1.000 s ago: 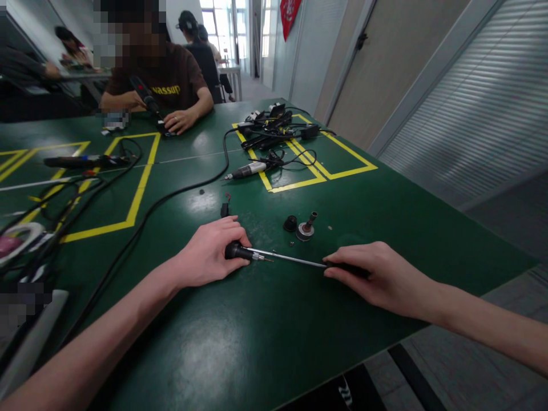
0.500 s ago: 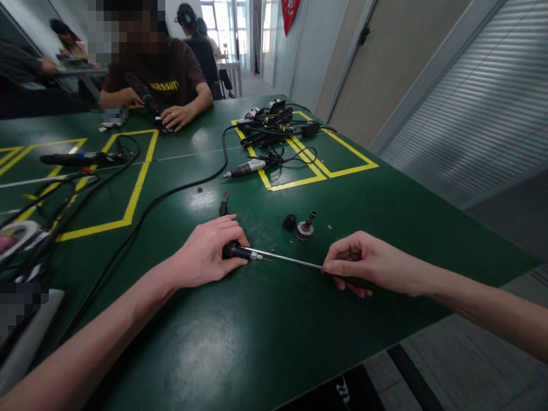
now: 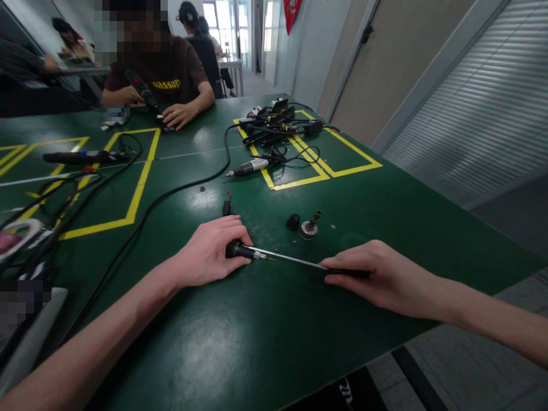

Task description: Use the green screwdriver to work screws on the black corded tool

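Note:
My left hand [image 3: 216, 251] is wrapped round a black cylindrical tool body [image 3: 238, 249] with a thin metal tip pointing right. In my right hand [image 3: 377, 274] is a screwdriver [image 3: 295, 260] with a dark handle. Its long shaft reaches left, and its tip meets the front of the black tool body. Just beyond the shaft lie a small black cap [image 3: 293, 222] and a round metal part [image 3: 308, 230] with an upright stem. A small black part with a red wire [image 3: 226, 207] sits behind my left hand.
Black cables [image 3: 171, 191] run along the left side. A white and black pen-like tool [image 3: 250, 166] and a pile of chargers [image 3: 274, 127] lie at the back. Across the green table [image 3: 274, 342] a person in a brown shirt [image 3: 175, 74] handles a tool.
My right hand has shifted its grip on the screwdriver handle, its fingers now straighter and lying along it. The left hand keeps its hold.

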Demonstrator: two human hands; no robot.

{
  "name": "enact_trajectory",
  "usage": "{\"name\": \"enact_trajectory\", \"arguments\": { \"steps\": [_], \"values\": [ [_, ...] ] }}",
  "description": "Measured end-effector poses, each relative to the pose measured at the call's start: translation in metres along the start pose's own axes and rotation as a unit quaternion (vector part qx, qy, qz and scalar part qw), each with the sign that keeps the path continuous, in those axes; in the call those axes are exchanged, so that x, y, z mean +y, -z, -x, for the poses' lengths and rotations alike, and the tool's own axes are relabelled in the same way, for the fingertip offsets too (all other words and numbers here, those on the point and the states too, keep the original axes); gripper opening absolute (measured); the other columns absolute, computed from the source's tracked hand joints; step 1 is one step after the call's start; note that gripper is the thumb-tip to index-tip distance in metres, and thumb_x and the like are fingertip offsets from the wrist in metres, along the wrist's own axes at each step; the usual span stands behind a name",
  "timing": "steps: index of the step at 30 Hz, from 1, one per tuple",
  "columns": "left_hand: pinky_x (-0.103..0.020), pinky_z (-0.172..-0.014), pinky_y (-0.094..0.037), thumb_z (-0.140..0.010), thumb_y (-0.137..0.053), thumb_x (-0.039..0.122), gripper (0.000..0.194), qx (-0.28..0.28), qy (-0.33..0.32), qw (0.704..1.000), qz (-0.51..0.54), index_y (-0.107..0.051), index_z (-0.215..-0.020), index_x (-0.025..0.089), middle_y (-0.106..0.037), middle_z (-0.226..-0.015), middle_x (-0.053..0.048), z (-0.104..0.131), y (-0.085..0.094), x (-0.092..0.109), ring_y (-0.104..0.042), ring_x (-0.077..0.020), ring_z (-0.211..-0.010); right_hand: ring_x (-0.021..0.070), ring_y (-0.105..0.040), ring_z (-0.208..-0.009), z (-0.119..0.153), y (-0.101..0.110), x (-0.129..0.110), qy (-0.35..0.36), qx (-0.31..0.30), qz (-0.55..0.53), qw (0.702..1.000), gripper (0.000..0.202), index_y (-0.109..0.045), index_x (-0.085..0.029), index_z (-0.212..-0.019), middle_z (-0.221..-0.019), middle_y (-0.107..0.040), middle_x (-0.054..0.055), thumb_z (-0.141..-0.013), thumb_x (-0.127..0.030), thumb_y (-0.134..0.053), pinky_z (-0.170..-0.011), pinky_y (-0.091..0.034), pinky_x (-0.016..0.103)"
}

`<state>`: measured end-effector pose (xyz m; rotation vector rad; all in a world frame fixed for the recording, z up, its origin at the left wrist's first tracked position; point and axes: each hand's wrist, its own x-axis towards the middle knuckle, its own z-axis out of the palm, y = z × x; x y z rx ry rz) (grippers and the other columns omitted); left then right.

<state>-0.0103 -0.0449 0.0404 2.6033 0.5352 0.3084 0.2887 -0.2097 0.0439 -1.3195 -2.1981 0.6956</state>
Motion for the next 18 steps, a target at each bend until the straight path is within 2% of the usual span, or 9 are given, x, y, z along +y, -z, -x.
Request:
{"name": "enact_trajectory", "arguments": {
  "steps": [2, 5, 7, 9, 11, 12, 15, 16, 18],
  "values": [
    [-0.039, -0.097, -0.059, -0.09, -0.076, 0.021, 0.004, 0.002, 0.001, 1.0, 0.001, -0.072, -0.091, 0.02, -0.074, -0.091, -0.002, 0.0, 0.001, -0.001, -0.069, -0.0207, -0.092, 0.01, -0.058, -0.053, -0.003, 0.003, 0.001, -0.088, -0.048, -0.088, 0.991, 0.036, -0.084, -0.016, -0.104, -0.068, -0.068, 0.002, -0.106, -0.045, -0.064, -0.049, -0.043, 0.022],
    [-0.038, -0.096, -0.058, -0.09, -0.075, 0.02, 0.003, 0.002, 0.004, 1.0, 0.006, -0.072, -0.092, 0.02, -0.074, -0.092, -0.003, 0.001, 0.001, -0.003, -0.069, -0.0206, -0.092, 0.0068, -0.05, -0.048, -0.009, 0.007, 0.002, -0.23, -0.114, -0.25, 0.934, 0.051, -0.083, -0.014, -0.108, -0.069, -0.065, 0.0, -0.096, -0.062, -0.072, -0.043, -0.04, 0.021],
    [-0.038, -0.096, -0.058, -0.091, -0.075, 0.02, 0.003, 0.001, 0.005, 1.0, 0.01, -0.072, -0.092, 0.02, -0.074, -0.093, -0.002, 0.002, 0.001, -0.003, -0.069, -0.0208, -0.092, 0.0056, -0.05, -0.048, -0.012, 0.01, 0.001, -0.277, -0.135, -0.311, 0.899, 0.057, -0.082, -0.013, -0.107, -0.075, -0.067, 0.001, -0.09, -0.067, -0.077, -0.042, -0.039, 0.02],
    [-0.038, -0.095, -0.057, -0.09, -0.076, 0.02, 0.004, 0.003, 0.006, 1.0, 0.013, -0.073, -0.092, 0.02, -0.073, -0.092, -0.002, 0.002, 0.0, -0.004, -0.069, -0.0205, -0.091, 0.0051, -0.049, -0.048, -0.015, 0.013, -0.001, -0.288, -0.145, -0.315, 0.893, 0.058, -0.082, -0.013, -0.107, -0.075, -0.068, 0.001, -0.088, -0.068, -0.078, -0.042, -0.037, 0.02],
    [-0.036, -0.091, -0.057, -0.091, -0.077, 0.021, 0.004, 0.004, 0.008, 1.0, 0.016, -0.073, -0.091, 0.019, -0.073, -0.092, -0.002, 0.002, 0.0, -0.004, -0.069, -0.0198, -0.089, 0.0056, -0.049, -0.047, -0.016, 0.016, -0.002, -0.264, -0.141, -0.274, 0.914, 0.055, -0.083, -0.013, -0.107, -0.071, -0.065, -0.001, -0.093, -0.066, -0.074, -0.042, -0.038, 0.021],
    [-0.035, -0.089, -0.056, -0.091, -0.077, 0.021, 0.004, 0.004, 0.008, 1.0, 0.017, -0.073, -0.092, 0.019, -0.073, -0.092, -0.002, 0.002, 0.0, -0.004, -0.068, -0.0195, -0.088, 0.0062, -0.051, -0.048, -0.016, 0.016, -0.002, -0.231, -0.132, -0.235, 0.935, 0.051, -0.083, -0.014, -0.107, -0.07, -0.065, -0.001, -0.096, -0.062, -0.071, -0.043, -0.039, 0.021],
    [-0.033, -0.085, -0.055, -0.09, -0.078, 0.022, 0.005, 0.0, 0.011, 1.0, 0.016, -0.074, -0.092, 0.02, -0.073, -0.091, -0.002, 0.001, 0.0, -0.004, -0.068, -0.0195, -0.088, 0.0092, -0.063, -0.059, -0.01, 0.009, -0.001, -0.068, -0.074, -0.056, 0.993, 0.032, -0.083, -0.015, -0.108, -0.074, -0.071, 0.002, -0.107, -0.039, -0.062, -0.054, -0.047, 0.021],
    [-0.033, -0.085, -0.055, -0.09, -0.079, 0.022, 0.006, -0.003, 0.013, 1.0, 0.014, -0.074, -0.092, 0.02, -0.073, -0.091, -0.002, 0.001, 0.0, -0.004, -0.068, -0.0196, -0.088, 0.01, -0.067, -0.064, -0.007, 0.005, 0.0, -0.013, -0.044, 0.016, 0.999, 0.028, -0.083, -0.016, -0.111, -0.079, -0.075, 0.004, -0.109, -0.031, -0.059, -0.057, -0.049, 0.022],
    [-0.034, -0.087, -0.055, -0.089, -0.079, 0.022, 0.006, -0.009, 0.018, 1.0, 0.011, -0.074, -0.092, 0.02, -0.074, -0.092, -0.002, 0.001, 0.001, -0.004, -0.069, -0.0198, -0.089, 0.0103, -0.068, -0.064, 0.001, -0.006, 0.001, 0.065, 0.02, 0.163, 0.984, 0.029, -0.079, -0.015, -0.12, -0.085, -0.078, 0.005, -0.111, -0.022, -0.053, -0.056, -0.048, 0.023]
  ]
}}
